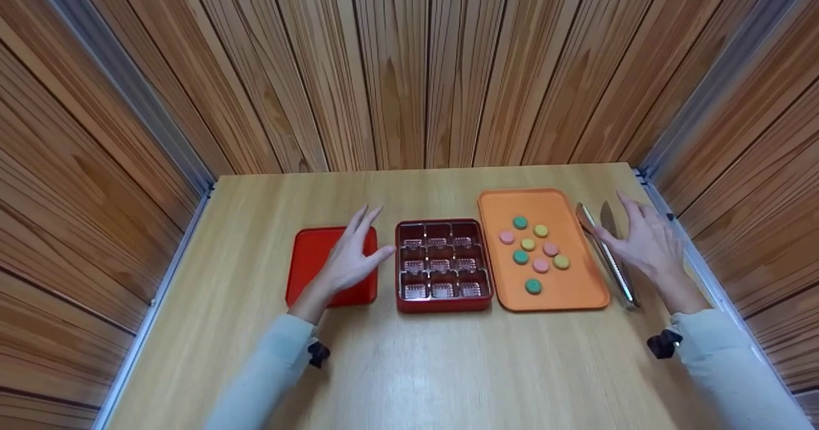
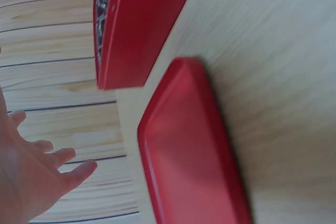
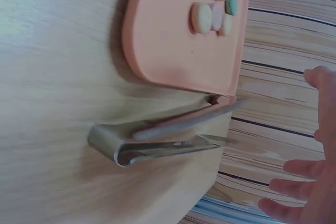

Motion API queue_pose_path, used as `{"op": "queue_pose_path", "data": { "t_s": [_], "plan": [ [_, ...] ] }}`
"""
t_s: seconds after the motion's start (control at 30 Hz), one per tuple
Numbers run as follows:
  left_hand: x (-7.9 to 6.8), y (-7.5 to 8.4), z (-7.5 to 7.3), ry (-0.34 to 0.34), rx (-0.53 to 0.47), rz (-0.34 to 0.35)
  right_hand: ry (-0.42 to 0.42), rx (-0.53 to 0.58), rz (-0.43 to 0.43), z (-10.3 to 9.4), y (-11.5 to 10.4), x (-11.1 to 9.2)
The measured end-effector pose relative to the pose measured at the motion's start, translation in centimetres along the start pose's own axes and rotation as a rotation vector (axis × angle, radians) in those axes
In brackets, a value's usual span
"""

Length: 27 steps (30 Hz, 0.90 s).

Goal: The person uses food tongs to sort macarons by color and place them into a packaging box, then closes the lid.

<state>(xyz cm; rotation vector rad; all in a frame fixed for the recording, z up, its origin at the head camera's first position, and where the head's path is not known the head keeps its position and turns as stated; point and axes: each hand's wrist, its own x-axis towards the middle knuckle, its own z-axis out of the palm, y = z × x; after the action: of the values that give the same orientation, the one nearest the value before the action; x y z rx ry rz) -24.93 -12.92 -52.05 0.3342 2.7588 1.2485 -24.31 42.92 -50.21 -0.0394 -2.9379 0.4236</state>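
Observation:
My left hand [image 1: 350, 257] hovers over a flat red lid [image 1: 310, 254], fingers extended and thumb apart, holding nothing. To its right stands a dark red box [image 1: 445, 305] with a clear divided insert. In the left wrist view the same hand [image 2: 31, 177] is spread above the lid [image 2: 181, 156]. My right hand [image 1: 645, 241] is held with loose fingers above metal tongs [image 1: 618, 275] and grips nothing. The right wrist view shows the tongs [image 3: 105, 142] lying apart from the hand [image 3: 323, 177], their bent end towards the camera.
Several green, yellow and pink macarons [image 1: 540, 265] lie scattered on an orange tray [image 1: 576, 297] between the box and the tongs. Wood-patterned panels [image 1: 409, 71] close off the back and sides of the table [image 1: 409, 379]. A metal rail [image 1: 723, 295] runs along the right edge.

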Motion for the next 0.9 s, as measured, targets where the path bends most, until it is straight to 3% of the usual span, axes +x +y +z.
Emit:
{"op": "queue_pose_path", "data": {
  "t_s": [0.47, 0.7, 0.9],
  "plan": [
    [-0.2, -0.6, 2.7, -0.055, -0.121, 0.021, -0.116, 0.06, 0.081, 1.5, 0.9, -0.6],
    [0.0, -0.9, 4.0, -0.093, -0.192, -0.027, -0.17, 0.093, 0.118, 2.1, 1.5, -0.2],
    [-0.2, -1.8, 5.0, -0.086, -0.237, 0.012, -0.192, 0.111, 0.131, 2.9, 1.9, -0.2]
  ]
}}
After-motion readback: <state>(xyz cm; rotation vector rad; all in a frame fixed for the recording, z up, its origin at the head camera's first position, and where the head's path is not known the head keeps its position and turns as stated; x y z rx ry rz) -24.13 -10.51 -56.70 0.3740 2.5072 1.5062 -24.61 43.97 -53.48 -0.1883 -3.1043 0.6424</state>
